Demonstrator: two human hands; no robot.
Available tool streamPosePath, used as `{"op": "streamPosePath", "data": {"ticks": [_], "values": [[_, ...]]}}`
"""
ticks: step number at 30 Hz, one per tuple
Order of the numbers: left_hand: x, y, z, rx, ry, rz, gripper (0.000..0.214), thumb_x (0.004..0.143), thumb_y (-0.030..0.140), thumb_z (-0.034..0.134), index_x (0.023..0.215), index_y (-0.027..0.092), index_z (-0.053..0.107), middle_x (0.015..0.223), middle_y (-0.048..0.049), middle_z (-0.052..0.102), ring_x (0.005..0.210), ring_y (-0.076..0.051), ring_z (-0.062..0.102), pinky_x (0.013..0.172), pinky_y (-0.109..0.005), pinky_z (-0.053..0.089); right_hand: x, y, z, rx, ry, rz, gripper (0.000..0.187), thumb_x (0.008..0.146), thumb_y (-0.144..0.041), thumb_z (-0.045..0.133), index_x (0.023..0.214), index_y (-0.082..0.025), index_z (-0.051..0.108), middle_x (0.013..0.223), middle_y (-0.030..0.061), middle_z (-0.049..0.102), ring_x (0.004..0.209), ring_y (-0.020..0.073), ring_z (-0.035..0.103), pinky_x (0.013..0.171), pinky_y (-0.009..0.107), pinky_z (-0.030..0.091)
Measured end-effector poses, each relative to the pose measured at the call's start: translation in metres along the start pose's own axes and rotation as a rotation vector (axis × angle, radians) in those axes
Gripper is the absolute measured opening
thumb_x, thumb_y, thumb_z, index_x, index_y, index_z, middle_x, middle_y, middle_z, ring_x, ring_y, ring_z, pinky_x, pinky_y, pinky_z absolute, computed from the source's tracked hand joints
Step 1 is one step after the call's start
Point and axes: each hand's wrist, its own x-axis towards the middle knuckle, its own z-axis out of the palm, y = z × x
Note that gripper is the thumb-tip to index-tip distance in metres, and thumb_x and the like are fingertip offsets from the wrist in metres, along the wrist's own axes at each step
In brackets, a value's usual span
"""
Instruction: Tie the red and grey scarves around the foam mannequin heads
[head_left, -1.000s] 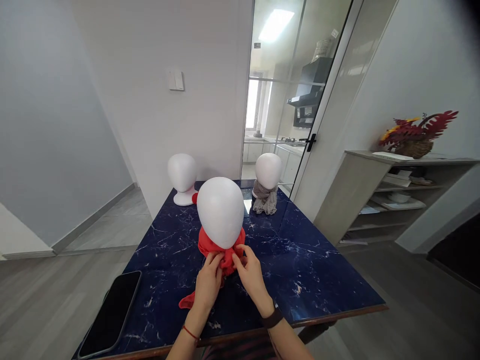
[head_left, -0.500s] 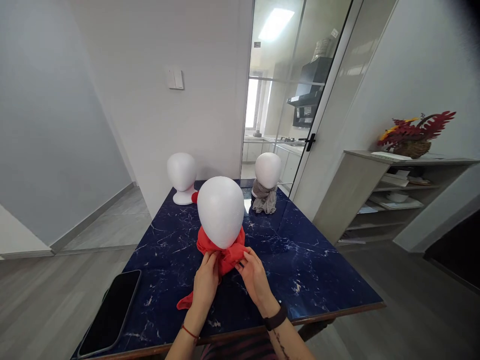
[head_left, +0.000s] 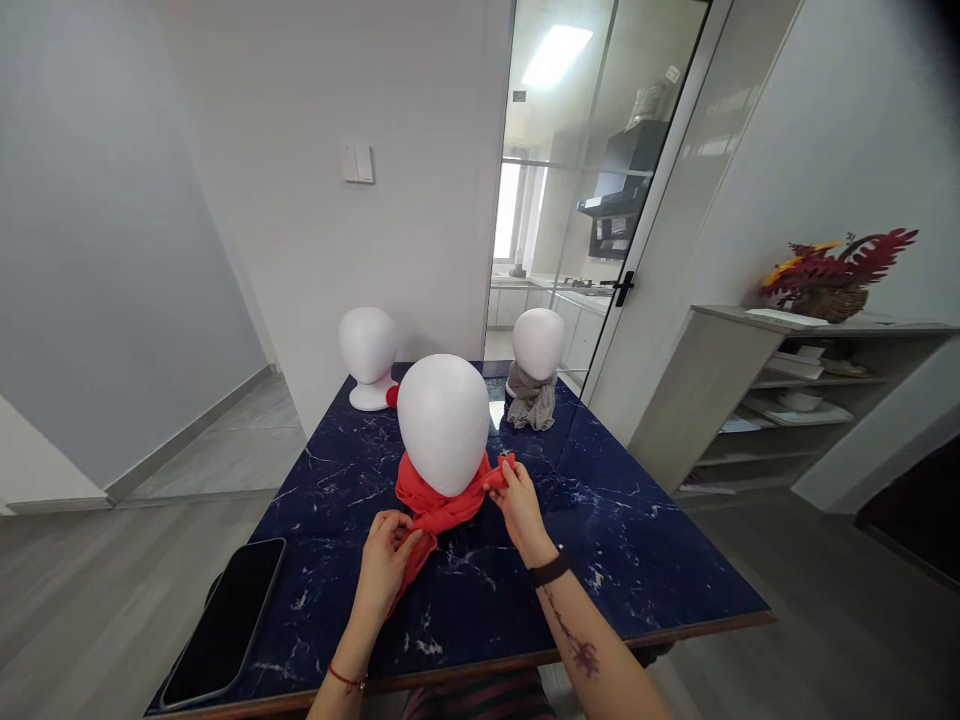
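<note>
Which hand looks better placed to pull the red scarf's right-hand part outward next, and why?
Probably the right hand: it holds that part, beside the nearest white head, while the left hand pinches the red scarf lower down.

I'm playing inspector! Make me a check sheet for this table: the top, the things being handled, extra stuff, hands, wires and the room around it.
Surface: dark blue table with white streaks and a brown edge.
Things being handled: red scarf around the base of the front head, which is white.
Extra stuff: black phone at the near left corner; back left head; back right head with a gray scarf below it.
Hands: left hand pinches the red scarf low in front; right hand pinches it on the right.
Wires: nothing seen.
Room: glass door behind; shelf on the right holding a flower basket.
</note>
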Motion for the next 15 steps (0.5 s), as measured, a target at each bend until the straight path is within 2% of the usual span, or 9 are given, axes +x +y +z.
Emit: {"op": "streamPosePath", "data": {"ticks": [4, 8, 13, 15], "values": [[0.007, -0.003, -0.004, 0.153, 0.095, -0.004, 0.024, 0.069, 0.041, 0.058, 0.068, 0.018, 0.060, 0.082, -0.0041, 0.053, 0.065, -0.016, 0.054, 0.064, -0.032, 0.048, 0.017, -0.002, -0.004, 0.076, 0.004, -0.043, 0.033, 0.067, -0.043, 0.071, 0.081, -0.022, 0.050, 0.063, -0.0036, 0.061, 0.060, 0.0134, 0.062, 0.059, 0.026, 0.046], [0.008, -0.002, -0.003, 0.259, 0.154, 0.022, 0.019, 0.072, 0.037, 0.052, 0.071, 0.019, 0.059, 0.085, -0.0048, 0.051, 0.068, -0.017, 0.054, 0.069, -0.034, 0.047, 0.022, 0.000, -0.008, 0.106, 0.033, -0.104, 0.032, 0.068, -0.041, 0.071, 0.083, -0.023, 0.048, 0.067, -0.0047, 0.060, 0.063, 0.0128, 0.062, 0.061, 0.026, 0.047], [0.006, 0.003, 0.001, 0.318, 0.184, 0.016, 0.017, 0.072, 0.034, 0.049, 0.068, 0.020, 0.057, 0.083, -0.0050, 0.049, 0.070, -0.020, 0.055, 0.068, -0.034, 0.045, 0.013, 0.005, -0.008, 0.095, 0.088, -0.194, 0.032, 0.073, -0.046, 0.064, 0.087, -0.024, 0.045, 0.072, -0.0052, 0.057, 0.067, 0.0135, 0.063, 0.066, 0.028, 0.048], [0.003, 0.007, 0.005, 0.274, 0.189, -0.029, 0.016, 0.071, 0.034, 0.051, 0.067, 0.020, 0.057, 0.080, -0.0036, 0.050, 0.064, -0.017, 0.053, 0.064, -0.033, 0.043, -0.001, 0.008, -0.007, -0.008, 0.090, -0.291, 0.027, 0.080, -0.047, 0.056, 0.090, -0.024, 0.045, 0.078, -0.0031, 0.058, 0.073, 0.0141, 0.062, 0.072, 0.030, 0.048]]}}
